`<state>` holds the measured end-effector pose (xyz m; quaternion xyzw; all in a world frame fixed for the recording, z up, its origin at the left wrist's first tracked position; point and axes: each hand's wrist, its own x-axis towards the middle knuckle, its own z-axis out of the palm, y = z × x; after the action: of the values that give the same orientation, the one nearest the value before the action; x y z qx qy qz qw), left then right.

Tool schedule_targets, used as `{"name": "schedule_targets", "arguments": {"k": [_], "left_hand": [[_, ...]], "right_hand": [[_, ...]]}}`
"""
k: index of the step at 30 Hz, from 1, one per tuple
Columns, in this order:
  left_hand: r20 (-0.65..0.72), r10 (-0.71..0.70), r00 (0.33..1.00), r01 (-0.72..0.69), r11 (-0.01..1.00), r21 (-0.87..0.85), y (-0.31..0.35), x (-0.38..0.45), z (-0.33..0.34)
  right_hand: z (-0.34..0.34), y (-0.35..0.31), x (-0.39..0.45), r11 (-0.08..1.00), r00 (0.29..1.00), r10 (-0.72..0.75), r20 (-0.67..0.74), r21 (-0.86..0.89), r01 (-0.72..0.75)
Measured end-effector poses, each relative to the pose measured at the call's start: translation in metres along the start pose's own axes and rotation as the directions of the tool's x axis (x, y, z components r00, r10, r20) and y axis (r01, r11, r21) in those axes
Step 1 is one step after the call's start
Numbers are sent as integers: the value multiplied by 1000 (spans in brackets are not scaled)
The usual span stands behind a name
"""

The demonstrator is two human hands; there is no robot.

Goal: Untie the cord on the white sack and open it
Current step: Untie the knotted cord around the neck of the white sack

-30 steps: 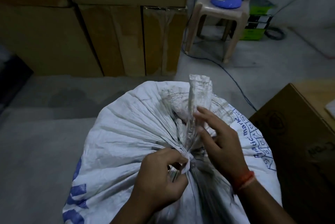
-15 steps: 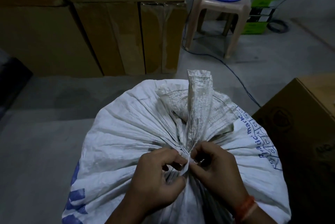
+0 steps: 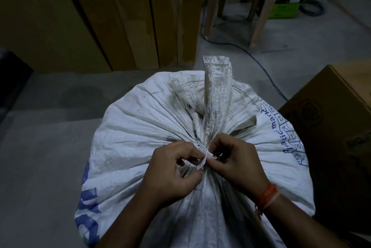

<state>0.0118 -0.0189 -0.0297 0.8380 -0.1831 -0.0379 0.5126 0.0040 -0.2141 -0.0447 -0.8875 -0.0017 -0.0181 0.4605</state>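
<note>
A full white woven sack [image 3: 140, 127] with blue print stands on the floor in front of me. Its gathered neck sticks up in a tuft above a tight tie. A thin white cord [image 3: 204, 159] binds the neck. My left hand [image 3: 172, 173] pinches the cord from the left with thumb and forefinger. My right hand [image 3: 239, 163], with an orange thread band on the wrist, pinches the knot from the right. The fingertips of both hands meet at the knot and hide part of it.
Tall cardboard boxes [image 3: 100, 16] line the back. A beige plastic stool [image 3: 241, 2] with a blue object on top stands behind the sack, and a blue cable [image 3: 267, 71] runs across the grey floor. Another cardboard box [image 3: 337, 127] sits close on the right.
My right hand came down from the sack's upright tuft to the knot and closed its fingers on the cord. My left hand stayed on the cord.
</note>
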Motion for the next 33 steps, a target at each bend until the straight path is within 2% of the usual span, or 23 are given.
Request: {"name": "schedule_targets", "arguments": {"k": [9,14,16,19,22,26,33], "left_hand": [[11,0,1000,0,1000,3,-3,-1,0],[118,27,993,-25,999,-25,1,4,-12],[85,12,996,-11,1000,-11,-1,6,-11],[-64,37,997,-27,989,145,-11,12,-5],[-30,105,994,-92,953,290,-20,17,-2],[33,125,992,-129,954,270,-24,21,-3],[23,-2,1000,-2,985,174,-26,20,-3]], "right_hand": [[-1,4,4,1000,999,-22,34,9,22],[-6,6,6,998,997,-47,57,31,46],[-6,7,8,998,996,-47,74,45,44],[-7,11,8,996,993,-69,94,60,63],[-10,15,7,992,990,-92,105,92,82],[-13,17,8,989,988,-103,111,114,90],[-13,13,7,986,991,-103,89,139,90]]}}
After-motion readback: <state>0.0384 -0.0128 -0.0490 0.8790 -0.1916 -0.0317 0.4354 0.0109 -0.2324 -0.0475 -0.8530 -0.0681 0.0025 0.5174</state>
